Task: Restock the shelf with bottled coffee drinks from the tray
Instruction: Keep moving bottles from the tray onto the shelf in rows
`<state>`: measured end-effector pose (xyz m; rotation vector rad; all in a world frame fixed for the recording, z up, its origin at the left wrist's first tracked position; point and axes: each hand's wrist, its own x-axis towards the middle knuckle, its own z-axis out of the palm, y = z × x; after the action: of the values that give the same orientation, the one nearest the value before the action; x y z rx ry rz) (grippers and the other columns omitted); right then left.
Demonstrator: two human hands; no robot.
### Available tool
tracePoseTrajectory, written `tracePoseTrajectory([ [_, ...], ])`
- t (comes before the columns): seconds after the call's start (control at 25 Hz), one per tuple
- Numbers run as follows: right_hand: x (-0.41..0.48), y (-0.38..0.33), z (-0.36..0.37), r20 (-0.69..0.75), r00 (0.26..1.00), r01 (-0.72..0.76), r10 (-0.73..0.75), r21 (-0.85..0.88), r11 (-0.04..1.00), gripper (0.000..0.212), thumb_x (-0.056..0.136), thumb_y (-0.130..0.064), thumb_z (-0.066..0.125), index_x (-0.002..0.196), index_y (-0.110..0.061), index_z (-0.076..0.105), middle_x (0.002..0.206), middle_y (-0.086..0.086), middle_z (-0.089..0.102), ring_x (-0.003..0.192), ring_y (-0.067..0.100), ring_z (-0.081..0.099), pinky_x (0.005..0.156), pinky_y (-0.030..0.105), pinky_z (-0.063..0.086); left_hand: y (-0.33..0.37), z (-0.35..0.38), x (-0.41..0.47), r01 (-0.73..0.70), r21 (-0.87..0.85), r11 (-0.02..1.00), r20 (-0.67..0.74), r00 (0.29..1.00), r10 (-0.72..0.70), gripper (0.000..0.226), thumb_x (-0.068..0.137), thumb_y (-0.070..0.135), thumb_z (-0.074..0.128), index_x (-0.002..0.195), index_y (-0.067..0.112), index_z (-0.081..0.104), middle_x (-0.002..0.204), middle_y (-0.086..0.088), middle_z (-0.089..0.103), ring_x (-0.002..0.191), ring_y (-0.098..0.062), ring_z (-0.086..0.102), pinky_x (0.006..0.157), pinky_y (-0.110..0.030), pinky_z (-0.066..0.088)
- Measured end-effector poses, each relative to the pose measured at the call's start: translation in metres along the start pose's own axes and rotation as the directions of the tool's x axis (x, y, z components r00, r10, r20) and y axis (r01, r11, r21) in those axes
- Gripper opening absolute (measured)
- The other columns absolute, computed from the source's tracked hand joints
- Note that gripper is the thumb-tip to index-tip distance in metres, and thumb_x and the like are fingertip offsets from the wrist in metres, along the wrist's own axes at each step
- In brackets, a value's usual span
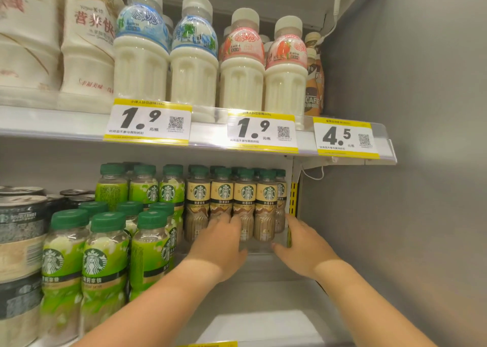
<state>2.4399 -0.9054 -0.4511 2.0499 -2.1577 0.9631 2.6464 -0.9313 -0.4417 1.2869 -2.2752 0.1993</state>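
A block of beige-labelled coffee bottles (246, 201) with green caps stands deep on the lower shelf (263, 294), at its right end. My left hand (220, 243) reaches in with straight fingers and touches the lower fronts of the middle bottles. At the right side of the block, my right hand (300, 246) lies with fingers extended against the outermost bottle, its thumb near the front bottle's base. Neither hand grips a bottle. No tray is in view.
Green-labelled coffee bottles (102, 262) fill the shelf to the left, reaching the front edge, with dark cans (21, 230) beyond them. White milk drink bottles (192, 56) stand on the upper shelf behind price tags (261, 133). A grey cabinet wall (408, 188) closes the right side.
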Motion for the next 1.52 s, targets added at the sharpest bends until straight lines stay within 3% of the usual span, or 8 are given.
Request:
tracePoseTrajectory([
  [0.2, -0.037, -0.012, -0.023, 0.102, 0.995, 0.058, -0.02, -0.385, 0.921, 0.088, 0.087, -0.067, 0.04, 0.157, -0.026, 0.006, 0.167, -0.001, 0.01, 0.153, 0.024, 0.004, 0.123, 0.042, 0.01, 0.003, -0.017, -0.034, -0.057, 0.131, 0.99, 0.169, 0.985, 0.034, 0.075, 0.094, 0.049, 0.051, 0.155, 0.025, 0.015, 0.161, -0.008, 0.018, 0.146, -0.032, 0.018, 0.117, -0.05, 0.025],
  [0.36, -0.085, -0.023, -0.032, 0.074, 0.995, 0.091, -0.063, -0.473, 0.876, 0.091, 0.084, -0.076, 0.028, 0.158, -0.027, 0.006, 0.167, 0.001, 0.008, 0.153, 0.025, 0.001, 0.123, 0.045, 0.006, 0.009, -0.029, -0.08, -0.103, 0.173, 0.979, 0.18, 0.981, 0.072, 0.083, 0.092, 0.067, 0.037, 0.157, 0.029, 0.002, 0.166, -0.008, 0.004, 0.151, -0.032, 0.002, 0.121, -0.053, 0.008],
  [0.72, -0.206, -0.053, -0.028, 0.021, 0.991, 0.128, -0.134, -0.459, 0.879, 0.089, 0.085, -0.076, 0.023, 0.158, -0.025, 0.009, 0.167, 0.001, 0.006, 0.153, 0.022, -0.002, 0.123, 0.043, 0.004, 0.006, -0.042, -0.183, -0.255, 0.237, 0.938, 0.119, 0.965, 0.232, 0.087, 0.09, 0.073, 0.024, 0.158, 0.021, 0.008, 0.165, -0.012, 0.007, 0.151, -0.034, 0.006, 0.12, -0.055, 0.013],
  [1.0, -0.31, -0.059, 0.021, 0.074, 0.978, 0.206, -0.195, -0.485, 0.85, 0.085, 0.088, -0.068, 0.037, 0.156, -0.018, 0.021, 0.165, 0.007, 0.018, 0.152, 0.028, 0.009, 0.122, 0.043, 0.011, -0.025, -0.011, -0.295, -0.358, 0.196, 0.913, 0.081, 0.934, 0.348, 0.08, 0.091, 0.065, 0.027, 0.153, 0.014, 0.031, 0.16, -0.018, 0.026, 0.146, -0.038, 0.025, 0.115, -0.054, 0.025],
  [1.28, -0.41, -0.013, 0.129, 0.255, 0.957, 0.236, -0.138, -0.407, 0.882, 0.081, 0.09, -0.057, 0.054, 0.154, -0.014, 0.029, 0.161, 0.009, 0.029, 0.15, 0.031, 0.018, 0.12, 0.039, 0.014, -0.074, 0.092, -0.424, -0.333, 0.083, 0.939, 0.237, 0.922, 0.306, 0.074, 0.093, 0.055, 0.039, 0.151, 0.009, 0.035, 0.158, -0.019, 0.032, 0.144, -0.038, 0.031, 0.116, -0.053, 0.028],
  [1.44, -0.458, 0.015, 0.204, 0.392, 0.917, 0.214, -0.072, -0.331, 0.919, 0.079, 0.091, -0.059, 0.048, 0.155, -0.017, 0.027, 0.163, 0.004, 0.025, 0.152, 0.024, 0.011, 0.122, 0.037, 0.012, -0.101, 0.16, -0.498, -0.278, -0.034, 0.96, 0.377, 0.886, 0.27, 0.069, 0.096, 0.048, 0.05, 0.151, 0.009, 0.035, 0.156, -0.014, 0.036, 0.144, -0.031, 0.034, 0.117, -0.046, 0.03],
  [1.52, -0.482, 0.029, 0.244, 0.487, 0.873, 0.196, -0.035, -0.282, 0.939, 0.079, 0.092, -0.061, 0.043, 0.156, -0.019, 0.022, 0.164, 0.0, 0.021, 0.153, 0.02, 0.006, 0.123, 0.035, 0.01, -0.115, 0.195, -0.534, -0.174, -0.116, 0.978, 0.454, 0.866, 0.209, 0.065, 0.096, 0.043, 0.055, 0.149, 0.009, 0.038, 0.153, -0.012, 0.041, 0.14, -0.028, 0.04, 0.115, -0.04, 0.033],
])
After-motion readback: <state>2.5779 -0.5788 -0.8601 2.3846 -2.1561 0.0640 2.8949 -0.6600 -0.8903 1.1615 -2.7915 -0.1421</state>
